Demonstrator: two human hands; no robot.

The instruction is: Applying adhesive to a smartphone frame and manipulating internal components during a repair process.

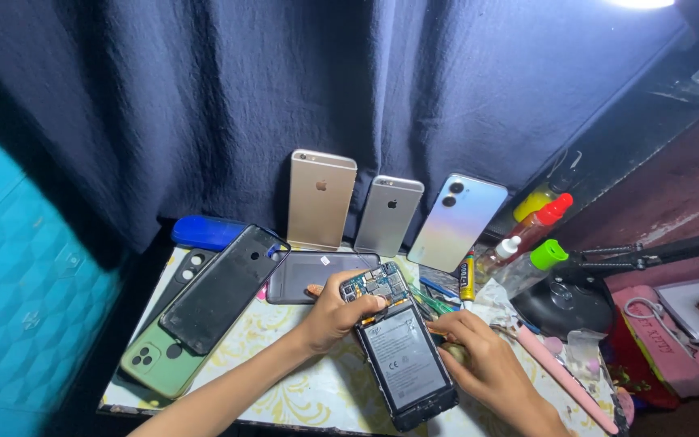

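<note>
Both hands grip an opened phone (402, 352) on the desk (301, 396). Left hand (333, 311) fingers clasp its top edge. Right hand (479, 360) fingers curl against its right side.

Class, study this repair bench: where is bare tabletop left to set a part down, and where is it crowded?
Free: floral tabletop bordered by the green phone, left hand and opened phone. Crowded: right of the right hand, among bottles, pink tool.
</note>
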